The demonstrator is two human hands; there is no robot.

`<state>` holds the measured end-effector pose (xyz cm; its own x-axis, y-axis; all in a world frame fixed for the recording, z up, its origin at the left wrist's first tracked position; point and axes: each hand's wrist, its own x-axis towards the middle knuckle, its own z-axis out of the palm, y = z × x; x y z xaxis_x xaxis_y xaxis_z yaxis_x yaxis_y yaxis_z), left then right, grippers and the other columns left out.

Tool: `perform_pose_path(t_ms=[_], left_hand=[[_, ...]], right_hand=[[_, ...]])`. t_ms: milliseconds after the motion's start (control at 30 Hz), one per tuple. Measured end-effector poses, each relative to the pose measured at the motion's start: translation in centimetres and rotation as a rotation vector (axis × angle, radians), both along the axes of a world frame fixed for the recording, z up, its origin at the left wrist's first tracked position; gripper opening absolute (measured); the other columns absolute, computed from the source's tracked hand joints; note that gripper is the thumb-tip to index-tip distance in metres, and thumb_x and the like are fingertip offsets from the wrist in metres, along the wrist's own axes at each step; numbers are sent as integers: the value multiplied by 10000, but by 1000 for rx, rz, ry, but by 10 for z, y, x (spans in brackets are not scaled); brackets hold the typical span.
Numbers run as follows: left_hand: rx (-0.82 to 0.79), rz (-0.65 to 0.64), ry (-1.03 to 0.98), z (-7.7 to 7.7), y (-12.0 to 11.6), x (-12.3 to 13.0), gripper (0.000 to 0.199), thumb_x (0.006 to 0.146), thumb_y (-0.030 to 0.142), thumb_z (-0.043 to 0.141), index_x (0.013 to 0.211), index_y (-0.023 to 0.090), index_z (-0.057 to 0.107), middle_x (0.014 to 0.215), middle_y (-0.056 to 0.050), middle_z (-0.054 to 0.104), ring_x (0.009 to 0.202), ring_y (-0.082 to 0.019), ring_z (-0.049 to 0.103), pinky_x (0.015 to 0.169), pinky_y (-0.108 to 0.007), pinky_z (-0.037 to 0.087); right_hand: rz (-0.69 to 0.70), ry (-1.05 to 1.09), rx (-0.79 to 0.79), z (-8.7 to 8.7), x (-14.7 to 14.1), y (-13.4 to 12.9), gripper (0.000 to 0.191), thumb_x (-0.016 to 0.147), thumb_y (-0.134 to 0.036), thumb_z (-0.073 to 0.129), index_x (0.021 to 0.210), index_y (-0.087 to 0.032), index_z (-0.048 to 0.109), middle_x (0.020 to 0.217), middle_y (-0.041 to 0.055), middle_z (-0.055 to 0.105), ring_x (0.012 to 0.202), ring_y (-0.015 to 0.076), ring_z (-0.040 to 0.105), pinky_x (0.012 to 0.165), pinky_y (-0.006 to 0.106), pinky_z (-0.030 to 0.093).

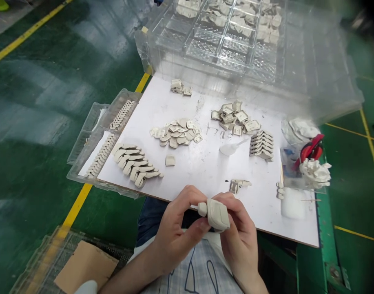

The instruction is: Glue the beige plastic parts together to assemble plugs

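Observation:
Between both hands, just over the board's front edge, is a beige plastic part [217,214] with a rounded knob on its left end. My left hand [182,230] pinches it from the left, thumb below and index finger above. My right hand [240,232] grips its right side, fingers curled behind it. Beyond the hands lies a small beige assembly [239,185]. A single flat beige piece [170,160] rests farther left. Piles of flat pieces [177,132] and clip-like pieces [235,117] lie in the middle of the white board [199,175].
Stacked assemblies [136,165] sit at the left and another row [262,145] at the right. Clear trays [98,143] flank the left edge. A large divided plastic tray [235,53] covers the back. Red-handled tool [311,151], crumpled tissue [315,171] and a squeeze dropper [229,149] are at right.

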<state>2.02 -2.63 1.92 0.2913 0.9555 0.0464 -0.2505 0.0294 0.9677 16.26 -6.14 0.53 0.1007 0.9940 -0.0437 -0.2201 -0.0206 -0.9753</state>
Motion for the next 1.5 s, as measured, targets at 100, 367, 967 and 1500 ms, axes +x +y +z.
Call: perform_pose_path(t_ms=[100,367,967,1500], left_hand=[[10,5,15,-3,-2,-2,182,988,424,608,978,247,650,894,-28,571,809,-180,530,758,-325,458],[-96,31,-3,-15,1,-6,386,835,574,756,1125,318,764,1151,-74,600,1078,-259,563,876,-322,497],[-611,58,-465,-53,15,-14,429,816,488,807,1173,251,784,960,-76,736,976,-233,620,937,-340,432],[-672,-188,-626,-46,13,5,417,785,578,801,1110,319,824,1470,-58,643,1419,-350,499,1142,-426,408]], right_hand=[[-10,9,-10,-1,-1,0,154,1011,-369,589,1088,-330,717,897,18,610,824,168,575,695,291,486],[-23,-159,94,2,-8,10,162,1007,-367,602,1077,-343,746,875,4,636,793,149,620,665,253,514],[66,-1732,428,-21,119,193,275,902,-190,662,1152,-130,758,1052,175,604,966,325,483,834,478,497],[-33,-1266,645,20,45,65,472,924,6,604,1324,-240,653,902,32,556,787,151,558,630,273,500]])
